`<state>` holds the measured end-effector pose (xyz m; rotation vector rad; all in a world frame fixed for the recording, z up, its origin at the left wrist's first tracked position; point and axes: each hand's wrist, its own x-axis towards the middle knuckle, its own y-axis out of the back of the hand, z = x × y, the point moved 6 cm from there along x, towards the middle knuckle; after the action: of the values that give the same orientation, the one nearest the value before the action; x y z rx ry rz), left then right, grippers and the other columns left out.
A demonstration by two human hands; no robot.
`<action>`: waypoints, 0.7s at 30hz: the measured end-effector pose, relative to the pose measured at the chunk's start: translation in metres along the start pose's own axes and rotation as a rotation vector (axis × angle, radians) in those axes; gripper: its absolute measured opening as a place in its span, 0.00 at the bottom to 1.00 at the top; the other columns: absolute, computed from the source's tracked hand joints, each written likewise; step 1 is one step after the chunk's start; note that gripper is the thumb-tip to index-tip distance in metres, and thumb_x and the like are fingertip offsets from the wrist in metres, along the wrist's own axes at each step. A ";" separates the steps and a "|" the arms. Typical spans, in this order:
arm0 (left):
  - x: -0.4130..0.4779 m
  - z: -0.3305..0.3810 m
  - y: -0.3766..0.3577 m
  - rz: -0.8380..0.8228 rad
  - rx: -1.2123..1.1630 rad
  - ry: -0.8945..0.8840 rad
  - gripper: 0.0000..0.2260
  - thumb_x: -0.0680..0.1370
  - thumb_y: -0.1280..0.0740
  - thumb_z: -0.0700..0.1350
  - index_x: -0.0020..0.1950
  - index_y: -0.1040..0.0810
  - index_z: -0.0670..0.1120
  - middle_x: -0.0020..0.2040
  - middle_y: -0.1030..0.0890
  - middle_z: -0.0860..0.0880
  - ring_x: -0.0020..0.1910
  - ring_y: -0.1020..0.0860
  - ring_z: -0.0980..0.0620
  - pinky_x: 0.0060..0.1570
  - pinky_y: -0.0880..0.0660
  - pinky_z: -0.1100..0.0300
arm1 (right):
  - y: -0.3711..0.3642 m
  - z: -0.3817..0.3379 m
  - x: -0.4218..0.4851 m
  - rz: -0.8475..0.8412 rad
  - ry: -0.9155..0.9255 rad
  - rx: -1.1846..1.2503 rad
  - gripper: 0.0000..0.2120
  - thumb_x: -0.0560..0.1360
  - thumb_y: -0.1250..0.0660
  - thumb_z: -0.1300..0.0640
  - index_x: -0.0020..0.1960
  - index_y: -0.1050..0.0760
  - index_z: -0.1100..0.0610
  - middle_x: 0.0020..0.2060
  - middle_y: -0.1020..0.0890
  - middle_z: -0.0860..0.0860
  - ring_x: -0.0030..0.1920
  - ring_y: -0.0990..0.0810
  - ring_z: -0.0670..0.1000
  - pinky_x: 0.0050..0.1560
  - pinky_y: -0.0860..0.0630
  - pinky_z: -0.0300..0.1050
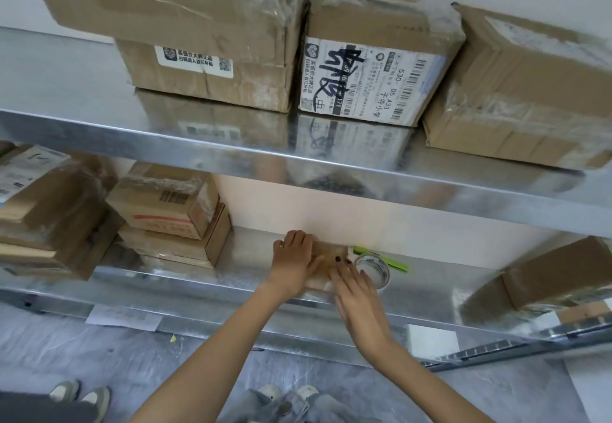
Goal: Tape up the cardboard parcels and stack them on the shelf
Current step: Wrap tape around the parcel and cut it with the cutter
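Gripping small brown cardboard parcel [332,251] steady with left hand [293,262]; pressing straight-fingered right hand [359,303] flat, probably smoothing tape.

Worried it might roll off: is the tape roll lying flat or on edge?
Lying flat: the tape roll rests on the lower shelf with its hole facing up.
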<state>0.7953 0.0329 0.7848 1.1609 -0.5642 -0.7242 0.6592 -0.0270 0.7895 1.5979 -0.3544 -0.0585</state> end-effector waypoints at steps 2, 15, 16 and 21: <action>-0.005 -0.005 0.009 0.100 -0.092 -0.051 0.17 0.76 0.33 0.53 0.59 0.27 0.45 0.58 0.26 0.48 0.59 0.29 0.46 0.55 0.35 0.52 | 0.009 0.005 0.012 -0.039 -0.023 -0.020 0.32 0.69 0.29 0.56 0.71 0.33 0.60 0.69 0.29 0.59 0.66 0.27 0.60 0.63 0.28 0.56; -0.015 -0.001 -0.007 -0.235 0.237 -0.118 0.52 0.65 0.31 0.70 0.77 0.47 0.42 0.73 0.37 0.45 0.71 0.39 0.45 0.72 0.46 0.51 | -0.019 -0.008 -0.042 -0.119 -0.027 -0.018 0.53 0.51 0.40 0.80 0.76 0.43 0.60 0.72 0.35 0.57 0.72 0.37 0.59 0.72 0.41 0.57; -0.013 0.001 -0.007 -0.239 0.240 -0.125 0.50 0.65 0.31 0.70 0.76 0.45 0.42 0.70 0.35 0.46 0.69 0.37 0.45 0.71 0.45 0.51 | -0.017 -0.009 -0.041 -0.116 -0.045 -0.029 0.51 0.51 0.44 0.80 0.75 0.40 0.61 0.72 0.35 0.58 0.72 0.37 0.59 0.70 0.42 0.57; -0.010 0.001 -0.014 -0.306 0.221 -0.105 0.46 0.67 0.28 0.64 0.74 0.44 0.41 0.69 0.36 0.44 0.68 0.37 0.43 0.72 0.49 0.46 | -0.007 -0.017 -0.016 -0.156 -0.084 -0.088 0.43 0.51 0.38 0.77 0.68 0.31 0.66 0.67 0.28 0.61 0.68 0.30 0.62 0.68 0.40 0.58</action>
<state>0.7851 0.0370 0.7712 1.4401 -0.5705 -1.0078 0.6493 -0.0057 0.7813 1.5364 -0.2875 -0.2578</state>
